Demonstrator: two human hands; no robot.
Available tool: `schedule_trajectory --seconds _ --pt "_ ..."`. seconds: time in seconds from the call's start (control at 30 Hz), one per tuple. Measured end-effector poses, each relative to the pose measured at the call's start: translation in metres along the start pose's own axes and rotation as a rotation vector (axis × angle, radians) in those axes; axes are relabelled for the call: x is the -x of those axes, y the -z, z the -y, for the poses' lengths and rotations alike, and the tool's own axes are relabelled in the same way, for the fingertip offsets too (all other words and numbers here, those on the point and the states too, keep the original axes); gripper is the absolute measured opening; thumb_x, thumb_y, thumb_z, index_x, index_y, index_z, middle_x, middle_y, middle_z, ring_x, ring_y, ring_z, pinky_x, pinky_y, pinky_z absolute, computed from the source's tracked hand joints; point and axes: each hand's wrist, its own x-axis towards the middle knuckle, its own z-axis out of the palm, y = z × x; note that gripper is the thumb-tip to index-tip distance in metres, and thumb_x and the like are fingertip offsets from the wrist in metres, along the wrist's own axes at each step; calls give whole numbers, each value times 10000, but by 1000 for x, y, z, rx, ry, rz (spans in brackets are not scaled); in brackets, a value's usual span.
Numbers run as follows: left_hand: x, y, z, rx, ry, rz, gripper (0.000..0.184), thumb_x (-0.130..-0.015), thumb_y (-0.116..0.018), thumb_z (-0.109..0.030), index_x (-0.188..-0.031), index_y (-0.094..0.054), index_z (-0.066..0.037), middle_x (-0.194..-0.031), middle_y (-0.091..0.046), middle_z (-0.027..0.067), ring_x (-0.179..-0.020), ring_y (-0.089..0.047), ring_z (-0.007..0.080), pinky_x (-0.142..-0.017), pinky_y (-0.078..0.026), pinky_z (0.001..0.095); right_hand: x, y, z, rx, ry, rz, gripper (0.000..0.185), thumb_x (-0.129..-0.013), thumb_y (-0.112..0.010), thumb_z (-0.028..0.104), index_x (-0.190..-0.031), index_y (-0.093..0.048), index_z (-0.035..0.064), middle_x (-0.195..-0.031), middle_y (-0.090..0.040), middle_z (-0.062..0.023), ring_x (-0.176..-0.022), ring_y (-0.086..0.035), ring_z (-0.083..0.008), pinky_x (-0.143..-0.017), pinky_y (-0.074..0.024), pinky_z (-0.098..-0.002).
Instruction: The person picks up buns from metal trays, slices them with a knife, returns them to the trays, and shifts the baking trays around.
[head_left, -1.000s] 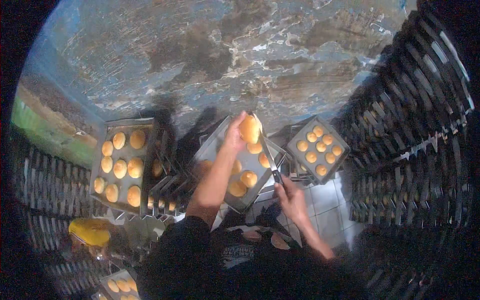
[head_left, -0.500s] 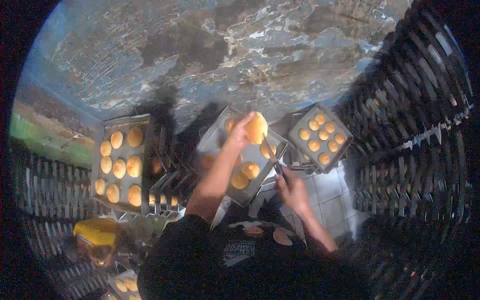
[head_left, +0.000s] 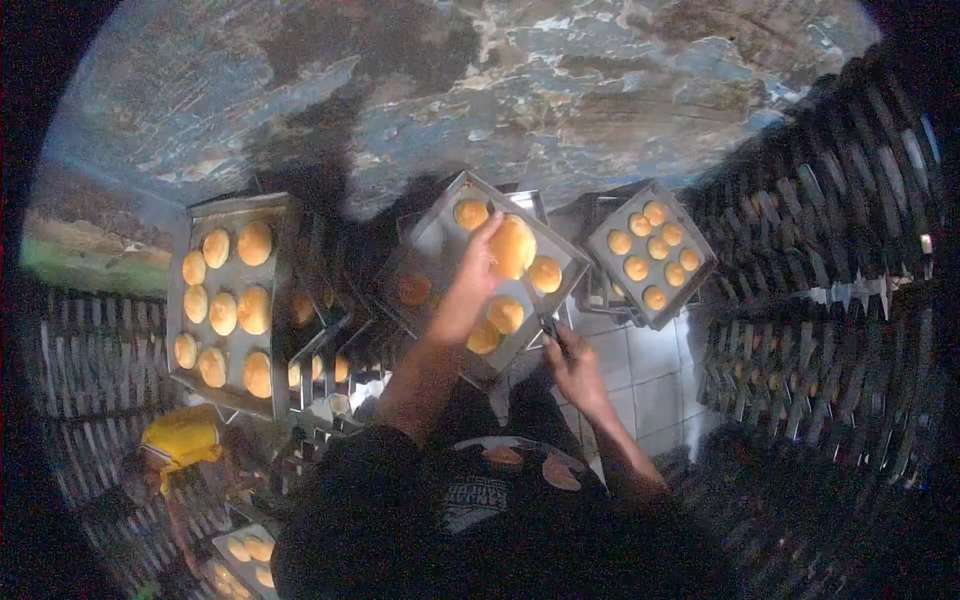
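Fingers of the left hand hold a bun by one edge, leaving its other side bare — a tray lies beneath them; the right hand grips a knife.

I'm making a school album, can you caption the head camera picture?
Left hand holds a round golden bun over a grey metal tray while the right hand grips a black-handled knife.

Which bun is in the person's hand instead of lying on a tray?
The bun gripped by the left hand, held over the middle tray; the other buns there rest on the tray.
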Motion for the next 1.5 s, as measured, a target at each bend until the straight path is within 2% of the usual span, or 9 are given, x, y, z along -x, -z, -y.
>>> schedule_trajectory --seconds 0.13,0.27,0.33,0.5,0.6,0.77,0.9,1.13,1.5 --pt "-12 37 27 -22 34 -79 316 -963 -662 -392 -1083 -656 -100 -971 -712 51 -864 -701 226 -775 -582 397 -60 -28 11 -43 0 42 388 -1011 -584 212 -1369 -570 65 -996 -695 -269 -895 -722 -364 -775 -546 -427" --pt "-40 77 -6 48 45 71 352 -959 -656 -428 -1047 -655 -87 -931 -718 74 -830 -710 222 -745 -587 402 -61 -49 -27 -21 -121 153 388 -1015 -581 247 -1381 -571 117 -1018 -704 -244 -909 -714 -370 -780 -543 -431" --pt "-59 105 -24 94 -8 44 333 -998 -603 -374 -1101 -628 -58 -958 -707 97 -813 -714 241 -692 -602 417 -39 -60 -51 -77 -304 234 351 -1038 -549 221 -1353 -585 70 -868 -669 -96 -780 -597 -122 -702 -499 -306" --pt "-107 192 -56 56 -25 7 455 -1053 -457 -477 -1115 -618 -57 -954 -701 70 -833 -702 220 -757 -585 379 12 -74 -104 -100 -440 313 354 -1025 -563 198 -1355 -583 71 -983 -689 -113 -861 -650 -170 -771 -524 -326" --pt "-120 251 -63 6 -159 105 494 -1080 -387 -472 -1182 -610 -43 -1015 -692 99 -953 -676 235 -866 -548 401 33 -78 -150 355 -62 352 367 -1027 -560 201 -1365 -576 59 -1094 -699 -166 -971 -674 -243 -846 -524 -369" --pt "-137 369 -37 -1181 -568 -884 499 -1049 -458 -423 -1325 -571 -23 -1234 -616 216 -1106 -613 346 -996 -480 459 36 -83 -143 -54 -454 297 380 -1027 -543 180 -1362 -575 4 -1282 -656 -209 -1200 -628 -298 -983 -489 -400" --pt "-104 378 -32 -1257 -416 -927 482 -1037 -483 -408 -1312 -577 -23 -1221 -628 201 -1102 -620 333 -990 -487 451 12 -86 -127 -7 -340 290 392 -1021 -553 166 -1372 -571 -6 -1298 -650 -214 -1205 -623 -283 -986 -488 -385" --pt "-57 359 -45 -1191 122 -644 445 -1011 -542 -372 -1282 -591 -22 -1190 -654 165 -1093 -636 303 -977 -504 431 -10 -77 -102 -140 -427 230 364 -1024 -570 168 -1343 -588 -6 -984 -675 -87 -760 -614 -124 -674 -512 -276" --pt "-13 217 -66 -575 -229 -303 398 -969 -636 -316 -1234 -613 -21 -1141 -695 109 -1078 -662 255 -955 -531 400 -36 -68 -110 -639 -366 193 274 -1025 -583 212 -1241 -622 48 -782 -571 18 -664 -538 -81 -574 -438 -249"
